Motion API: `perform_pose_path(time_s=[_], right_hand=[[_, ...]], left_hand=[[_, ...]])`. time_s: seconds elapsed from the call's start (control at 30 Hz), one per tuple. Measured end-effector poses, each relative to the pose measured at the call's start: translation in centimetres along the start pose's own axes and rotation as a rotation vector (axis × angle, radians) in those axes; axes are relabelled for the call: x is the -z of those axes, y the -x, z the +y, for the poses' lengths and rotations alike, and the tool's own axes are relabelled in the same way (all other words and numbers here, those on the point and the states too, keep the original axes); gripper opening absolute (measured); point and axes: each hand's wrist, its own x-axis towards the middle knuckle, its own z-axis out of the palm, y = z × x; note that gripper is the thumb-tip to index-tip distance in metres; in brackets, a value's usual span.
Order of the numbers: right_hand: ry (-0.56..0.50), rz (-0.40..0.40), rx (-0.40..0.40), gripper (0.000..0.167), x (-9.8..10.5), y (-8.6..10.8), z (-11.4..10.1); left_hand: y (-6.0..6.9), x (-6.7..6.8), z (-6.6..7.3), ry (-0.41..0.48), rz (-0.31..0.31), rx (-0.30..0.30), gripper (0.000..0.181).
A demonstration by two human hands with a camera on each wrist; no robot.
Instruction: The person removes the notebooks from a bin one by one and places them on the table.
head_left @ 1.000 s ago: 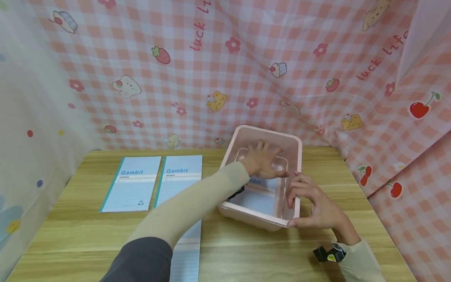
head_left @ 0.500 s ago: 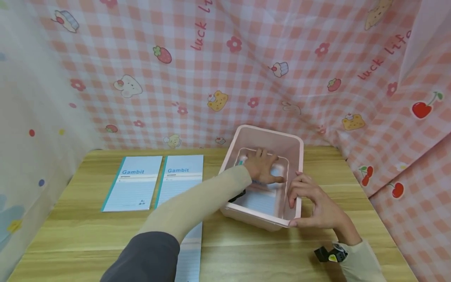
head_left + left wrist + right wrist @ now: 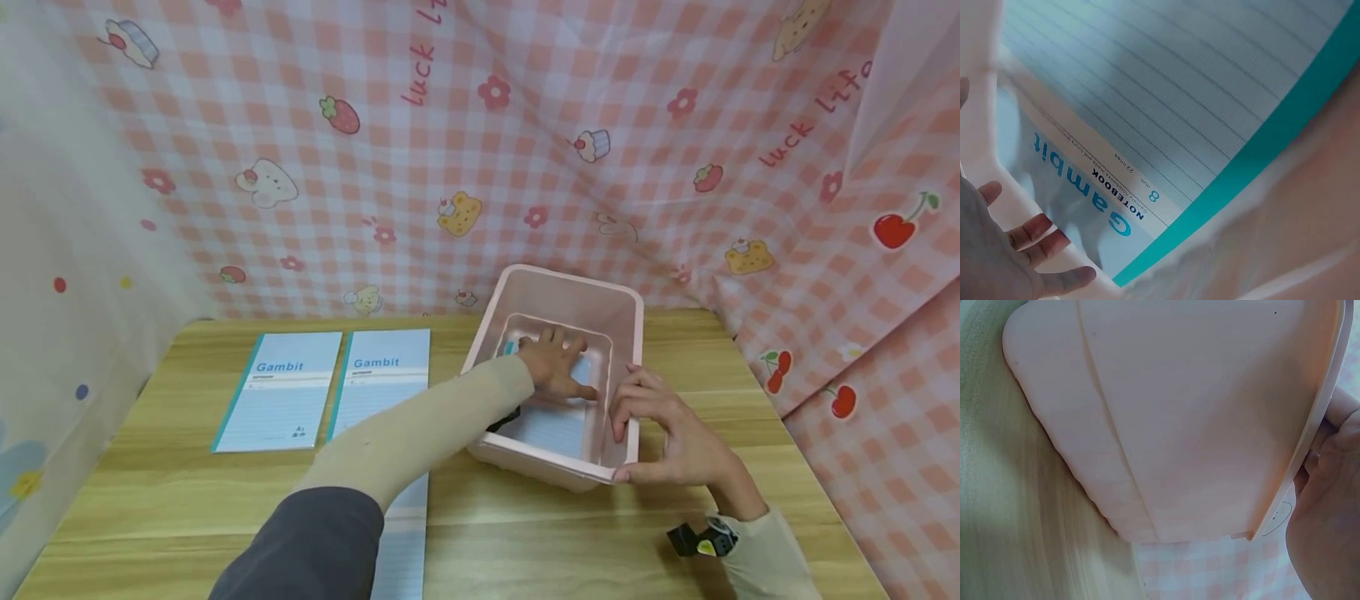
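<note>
A pink plastic bin (image 3: 566, 283) stands at the right of the table with a light blue notebook (image 3: 1166, 94) lying inside it. My left hand (image 3: 557, 362) reaches down into the bin over the notebook, its fingers spread. In the left wrist view the left fingers (image 3: 1038, 240) are by the notebook's "Gambit" end; whether they press on it I cannot tell. My right hand (image 3: 671, 437) grips the bin's right rim near the front corner, fingers inside and thumb outside. The right wrist view shows the right hand (image 3: 1329, 481) at that rim, beside the bin's outer wall (image 3: 1197, 412).
Left of the bin lie two more Gambit notebooks in the back row, the left notebook (image 3: 277, 392) and the right notebook (image 3: 390, 358). A further notebook (image 3: 401, 533) shows in front, partly under the left arm. A checked cloth (image 3: 375, 167) hangs behind the wooden table (image 3: 525, 542).
My left hand has moved lower and slightly toward the front inside the bin, fingers still spread. The right hand keeps its hold on the rim, and the bin stays put.
</note>
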Motion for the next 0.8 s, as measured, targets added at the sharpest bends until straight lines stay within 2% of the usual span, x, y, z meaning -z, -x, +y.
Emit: perform_pose_path(time_s=[0.4, 0.63, 0.73, 0.8], right_hand=[[-0.006, 0.004, 0.02, 0.04, 0.1, -0.1, 0.05], [-0.01, 0.001, 0.015, 0.039, 0.03, 0.02, 0.09], [-0.008, 0.002, 0.014, 0.04, 0.02, 0.03, 0.08], [-0.002, 0.004, 0.009, 0.04, 0.06, 0.02, 0.06]], left_hand=[[-0.34, 0.19, 0.12, -0.026, 0.062, -0.005, 0.105], [-0.21, -0.05, 0.38, 0.038, 0.068, 0.066, 0.119], [-0.32, -0.13, 0.47, -0.009, 0.082, 0.081, 0.121], [-0.5, -0.16, 0.57, -0.057, 0.117, 0.077, 0.122]])
